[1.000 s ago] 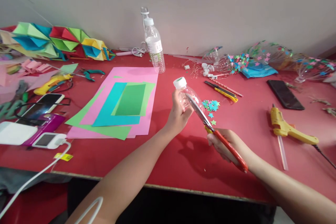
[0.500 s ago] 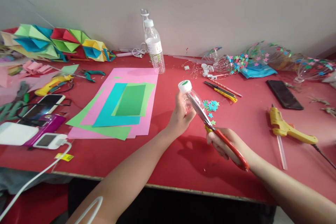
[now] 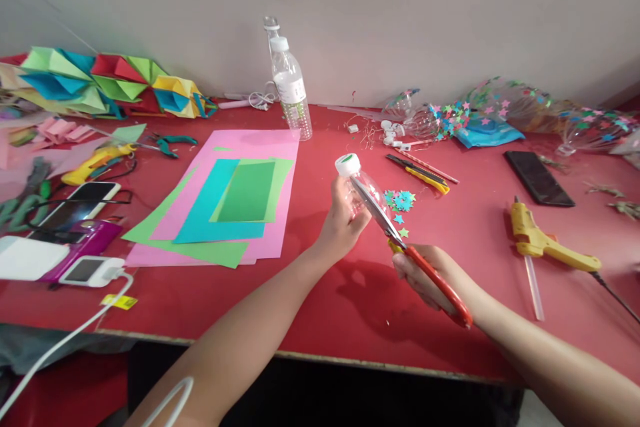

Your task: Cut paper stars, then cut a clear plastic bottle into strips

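Note:
My left hand (image 3: 344, 220) is closed around a clear plastic bottle top (image 3: 371, 192) with a white cap (image 3: 348, 164), held tilted above the red table. In my right hand (image 3: 430, 273) is a pair of scissors (image 3: 383, 213) with red handles. Their blades lie along the near side of the plastic, pointing up toward the cap. Whether the blades have plastic between them I cannot tell. Beyond my hands lies a small heap of star-shaped paper cutouts (image 3: 400, 200), mostly blue.
A yellow box cutter (image 3: 420, 175), a glue gun (image 3: 537, 233) and a black phone (image 3: 539, 177) lie to the right. Coloured paper sheets (image 3: 245, 193) are stacked left of my hands. A plastic bottle (image 3: 293, 90) stands by the wall. Phones, pliers (image 3: 173, 143) and folded paper shapes fill the far left.
The view has shifted slightly, so everything sits a little further left. Both hands keep their grips, and the scissors stay against the plastic with hardly any movement.

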`<action>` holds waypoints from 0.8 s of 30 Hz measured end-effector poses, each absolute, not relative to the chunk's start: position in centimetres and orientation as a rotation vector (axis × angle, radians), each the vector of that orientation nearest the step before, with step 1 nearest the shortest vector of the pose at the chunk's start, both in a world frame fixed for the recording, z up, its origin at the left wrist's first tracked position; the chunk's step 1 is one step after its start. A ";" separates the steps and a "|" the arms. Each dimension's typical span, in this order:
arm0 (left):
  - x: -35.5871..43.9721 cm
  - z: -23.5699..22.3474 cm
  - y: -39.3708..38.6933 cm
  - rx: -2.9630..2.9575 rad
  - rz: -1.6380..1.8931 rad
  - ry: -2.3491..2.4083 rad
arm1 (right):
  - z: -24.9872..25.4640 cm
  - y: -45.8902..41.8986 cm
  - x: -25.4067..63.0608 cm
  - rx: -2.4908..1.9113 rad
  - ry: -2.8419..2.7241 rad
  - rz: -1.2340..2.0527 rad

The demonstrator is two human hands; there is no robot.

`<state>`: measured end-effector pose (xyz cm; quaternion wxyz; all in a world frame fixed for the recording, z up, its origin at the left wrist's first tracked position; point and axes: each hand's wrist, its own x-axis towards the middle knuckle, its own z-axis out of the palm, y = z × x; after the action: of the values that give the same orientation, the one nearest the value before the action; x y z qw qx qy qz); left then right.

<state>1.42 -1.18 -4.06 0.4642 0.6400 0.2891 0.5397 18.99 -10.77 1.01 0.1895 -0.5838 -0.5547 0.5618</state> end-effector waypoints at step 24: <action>0.5 -3.2 0.1 1.201 1.397 0.777 | 1.1 -10.0 19.6 -1.542 -1.645 1.666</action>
<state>0.52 0.11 -3.18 0.5403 0.5054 0.3270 0.5879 19.57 -10.02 1.09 0.1682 -0.5422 -0.5784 0.5858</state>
